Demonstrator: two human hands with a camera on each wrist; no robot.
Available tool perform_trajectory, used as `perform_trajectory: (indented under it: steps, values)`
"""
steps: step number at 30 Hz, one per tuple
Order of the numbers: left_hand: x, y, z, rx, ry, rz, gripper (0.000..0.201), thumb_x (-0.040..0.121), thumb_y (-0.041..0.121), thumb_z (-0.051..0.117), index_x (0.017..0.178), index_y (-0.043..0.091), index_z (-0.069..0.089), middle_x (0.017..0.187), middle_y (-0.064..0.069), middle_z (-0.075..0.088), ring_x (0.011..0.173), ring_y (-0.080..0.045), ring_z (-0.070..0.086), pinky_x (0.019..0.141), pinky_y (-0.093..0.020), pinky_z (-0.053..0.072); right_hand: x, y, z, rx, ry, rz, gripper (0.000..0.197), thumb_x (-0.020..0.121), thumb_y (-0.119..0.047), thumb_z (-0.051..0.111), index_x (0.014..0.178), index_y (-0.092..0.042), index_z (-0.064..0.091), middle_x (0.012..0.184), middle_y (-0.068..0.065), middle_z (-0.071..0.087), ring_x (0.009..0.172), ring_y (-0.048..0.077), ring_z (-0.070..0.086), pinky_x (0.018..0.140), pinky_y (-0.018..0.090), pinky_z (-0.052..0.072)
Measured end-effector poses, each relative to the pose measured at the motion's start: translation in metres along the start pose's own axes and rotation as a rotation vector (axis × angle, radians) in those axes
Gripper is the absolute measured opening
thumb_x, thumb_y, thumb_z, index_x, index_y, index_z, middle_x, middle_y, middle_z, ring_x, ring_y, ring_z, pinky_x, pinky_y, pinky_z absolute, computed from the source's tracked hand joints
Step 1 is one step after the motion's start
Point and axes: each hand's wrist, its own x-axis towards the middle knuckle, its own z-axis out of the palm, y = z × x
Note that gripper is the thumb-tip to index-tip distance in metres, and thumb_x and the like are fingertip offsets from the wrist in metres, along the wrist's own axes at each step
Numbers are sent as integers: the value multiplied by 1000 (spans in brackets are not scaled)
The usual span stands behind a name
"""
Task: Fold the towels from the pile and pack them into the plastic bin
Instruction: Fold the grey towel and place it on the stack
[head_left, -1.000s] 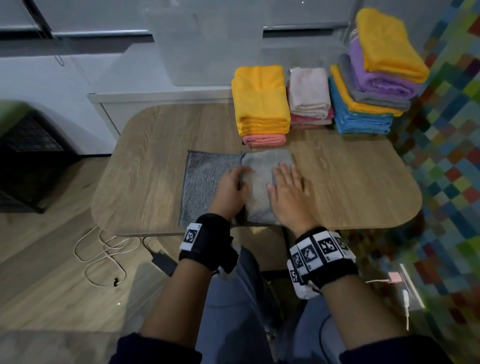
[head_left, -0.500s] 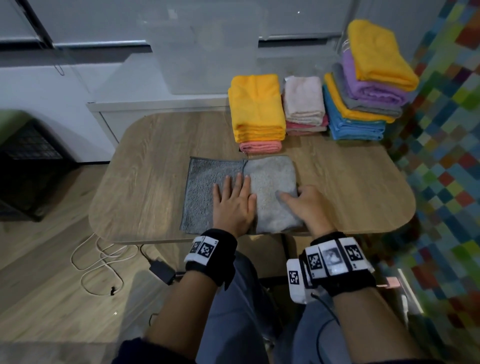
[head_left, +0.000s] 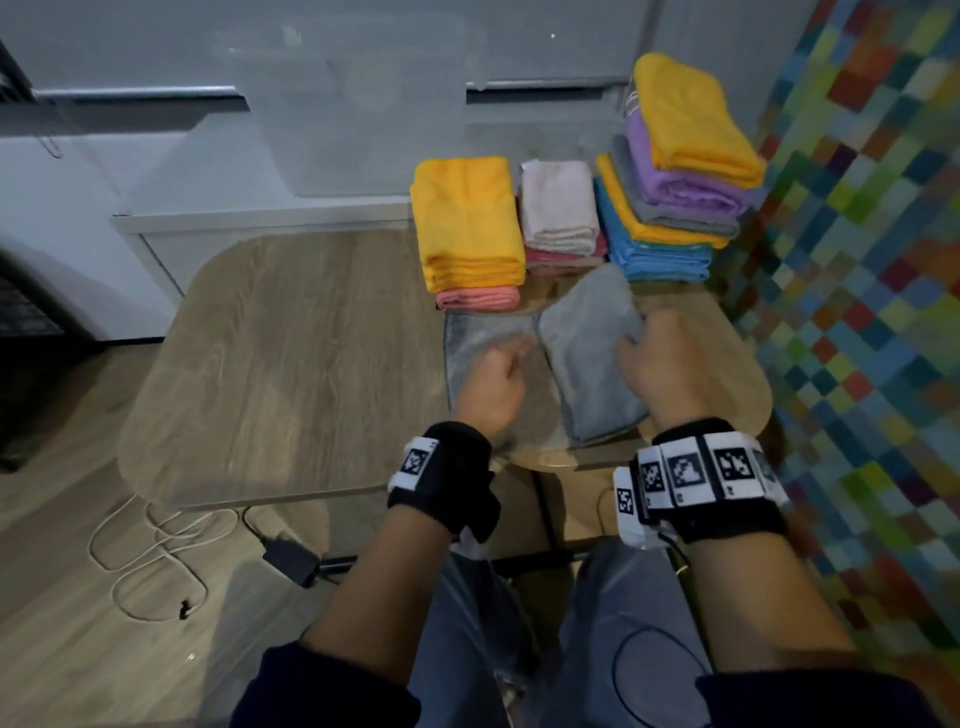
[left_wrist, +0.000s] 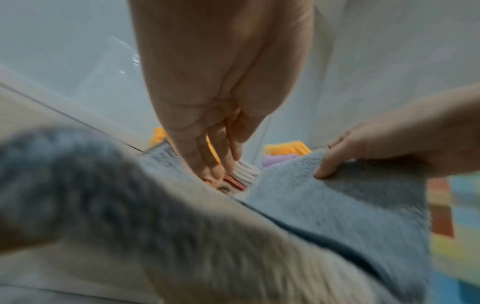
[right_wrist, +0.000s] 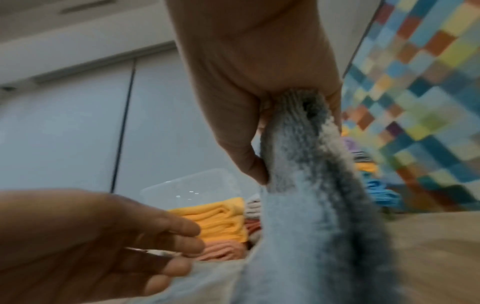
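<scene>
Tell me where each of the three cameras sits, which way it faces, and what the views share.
Head: worn on the head, facing forward and down at the table; both forearms, left hand and right hand show.
Left wrist: on the left wrist, looking along the left hand over the grey towel; the right hand also shows.
Right wrist: on the right wrist, looking along the right hand gripping the grey towel; left hand shows.
Shared: all see both hands and the towel.

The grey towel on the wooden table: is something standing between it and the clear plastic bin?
Yes. The stack of folded yellow towels stands between the grey towel and the clear plastic bin behind it.
</scene>
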Motion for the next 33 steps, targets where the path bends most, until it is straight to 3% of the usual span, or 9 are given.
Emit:
perform_trajectory:
  steps: [3, 6, 8, 12, 18, 22, 26, 29, 33]
  values:
    - [3, -3, -22, -400, 124, -200, 23, 100, 19, 38, 113, 10, 55, 112, -15, 63, 91, -20, 63, 87, -35, 49, -15, -34, 11, -94, -4, -152, 36, 87, -20, 56, 120, -7, 50, 110, 20, 60, 102, 37, 58, 80, 41, 47]
    - [7, -5, -41, -695, 153, -398, 35, 97, 46, 35, 97, 18, 57, 79, -2, 68, 65, -13, 64, 65, -28, 53, -34, -61, 28, 27, -141, -288, 33, 88, -25, 57, 115, -7, 51, 108, 17, 61, 101, 34, 57, 82, 41, 48]
    - [5, -8, -44, -677, 96, -454, 39, 93, 47, 45, 106, 14, 61, 83, -4, 68, 72, -16, 64, 67, -29, 52, -42, -68, 42, 198, -261, -331, 18, 91, -25, 54, 100, -9, 56, 100, 14, 63, 97, 32, 58, 82, 41, 48]
    - [-4, -15, -36, -615, 203, -488, 47, 86, 2, 60, 129, 7, 43, 92, -6, 58, 84, -23, 58, 81, -42, 49, -40, -56, 53, 378, -165, -328, 15, 94, -9, 46, 93, -9, 62, 97, 10, 65, 89, 22, 58, 72, 30, 43]
    - [-6, -16, -35, -757, 258, -531, 37, 92, 5, 45, 127, 16, 38, 104, -3, 53, 92, -23, 55, 82, -43, 50, -37, -25, 59, 220, 14, -352, 23, 91, -3, 45, 106, -9, 62, 110, 10, 62, 106, 24, 56, 84, 29, 41]
    - [-8, -20, -32, -574, 250, -461, 46, 92, 9, 43, 136, 17, 34, 125, -11, 54, 109, -28, 56, 97, -50, 47, -46, -28, 85, 91, -108, -556, 45, 97, -26, 31, 134, -7, 50, 145, 9, 43, 140, 24, 30, 114, 34, 18]
    - [-5, -20, -30, -79, 343, -304, 47, 91, 5, 47, 136, 2, 34, 132, -20, 45, 120, -31, 46, 98, -33, 36, -47, -22, 97, -190, -330, -512, 50, 103, -34, 17, 150, -17, 18, 159, -4, 9, 146, 11, -2, 118, 36, -4]
    - [-8, -26, -25, 404, 302, -332, 41, 94, 23, 48, 127, 0, 41, 127, -20, 42, 115, -35, 44, 96, -35, 33, -44, -25, 95, -215, -381, -504, 50, 103, -33, 18, 151, -18, 13, 159, -5, 5, 146, 11, -5, 118, 38, -4]
    - [-6, -29, -25, 559, 199, -412, 45, 97, 38, 41, 117, -1, 49, 122, -19, 51, 114, -34, 46, 94, -36, 34, -30, -28, 88, -9, -467, -456, 44, 102, -26, 31, 145, -14, 34, 158, 4, 13, 146, 22, 5, 117, 41, 6]
